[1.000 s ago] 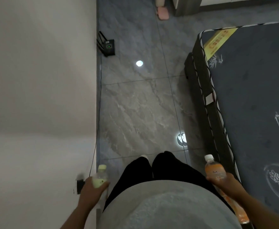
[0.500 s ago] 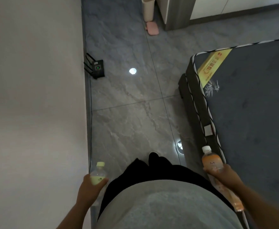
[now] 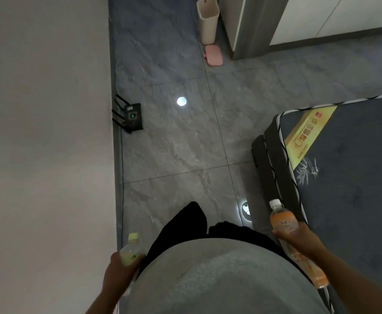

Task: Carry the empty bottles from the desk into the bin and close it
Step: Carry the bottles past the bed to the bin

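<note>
My left hand grips a small bottle with a pale yellow cap and yellow-green label, held low at my left hip. In my right hand is a taller bottle with a white cap and orange label, held beside the bed. A tall cream bin stands on the floor at the far top of the view, with its top open. A pink lid-shaped piece lies flat on the floor just in front of the bin.
A white wall runs along my left. A black router sits on the floor against it, with a cable along the skirting. A dark mattress fills the right. A grey cabinet corner stands beside the bin. Grey tiled floor lies between.
The view has moved forward along the floor: the bin and pink piece have come fully into view at the top, and the router and bed corner have slid down. Both hands still hold their bottles.
</note>
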Demonstrator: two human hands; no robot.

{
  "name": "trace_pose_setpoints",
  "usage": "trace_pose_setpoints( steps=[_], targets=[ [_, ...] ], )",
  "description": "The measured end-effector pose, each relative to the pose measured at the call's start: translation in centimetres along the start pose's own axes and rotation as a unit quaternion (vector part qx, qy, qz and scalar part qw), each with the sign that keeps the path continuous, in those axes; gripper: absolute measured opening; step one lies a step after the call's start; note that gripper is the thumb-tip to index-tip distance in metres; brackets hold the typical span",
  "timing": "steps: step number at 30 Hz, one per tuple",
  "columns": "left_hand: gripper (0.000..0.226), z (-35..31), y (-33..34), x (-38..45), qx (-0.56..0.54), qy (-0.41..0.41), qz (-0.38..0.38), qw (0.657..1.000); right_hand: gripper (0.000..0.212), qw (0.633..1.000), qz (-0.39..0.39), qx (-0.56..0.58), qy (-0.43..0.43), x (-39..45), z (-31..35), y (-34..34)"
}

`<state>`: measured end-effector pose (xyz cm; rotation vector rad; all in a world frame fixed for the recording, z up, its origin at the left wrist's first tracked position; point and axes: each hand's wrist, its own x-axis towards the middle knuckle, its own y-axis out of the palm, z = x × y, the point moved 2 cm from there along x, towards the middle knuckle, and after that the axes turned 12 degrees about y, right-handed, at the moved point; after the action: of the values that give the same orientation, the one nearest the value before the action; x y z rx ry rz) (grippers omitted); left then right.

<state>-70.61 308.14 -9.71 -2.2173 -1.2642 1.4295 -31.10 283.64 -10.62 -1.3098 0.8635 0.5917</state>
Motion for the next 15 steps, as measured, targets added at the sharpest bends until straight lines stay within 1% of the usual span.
trace_pose_setpoints(
  steps=[1,3,6,7,9,12,13,15],
  targets=[
    [0.050,-1.8,-0.5,2.0,0.008,0.005,0.003,1.000,0.087,1.000,0.000,-0.001,0.012,0.4,1.0,-0.3],
    [0.061,-5.6,-1.5,6.0,0.019,0.025,0.002,1.000,0.088,0.999,0.005,0.007,0.034,1.1,2.7,-1.3],
    [0.064,-12.0,-2.8,11.3,0.003,0.061,0.011,0.998,0.082,0.998,0.006,0.042,0.054,2.3,5.5,-3.0],
    [0.062,-14.2,-3.1,12.9,-0.001,0.073,0.017,0.997,0.081,0.997,0.006,0.049,0.065,2.9,6.5,-3.6],
    [0.051,-18.2,-3.3,16.0,0.004,0.101,0.025,0.995,0.081,0.995,0.012,0.057,0.086,4.0,9.3,-4.8],
    [0.028,-22.8,-3.1,19.7,-0.001,0.104,0.004,0.995,0.082,0.995,0.017,0.070,0.065,6.5,15.0,-7.7],
    [0.025,-24.0,-2.9,20.6,-0.007,0.111,-0.004,0.994,0.083,0.996,0.011,0.066,0.053,7.2,17.3,-8.9],
    [0.037,-26.4,-2.7,21.6,-0.011,0.100,-0.021,0.995,0.084,0.998,0.001,0.057,0.024,8.5,22.0,-11.3]
  ],
)
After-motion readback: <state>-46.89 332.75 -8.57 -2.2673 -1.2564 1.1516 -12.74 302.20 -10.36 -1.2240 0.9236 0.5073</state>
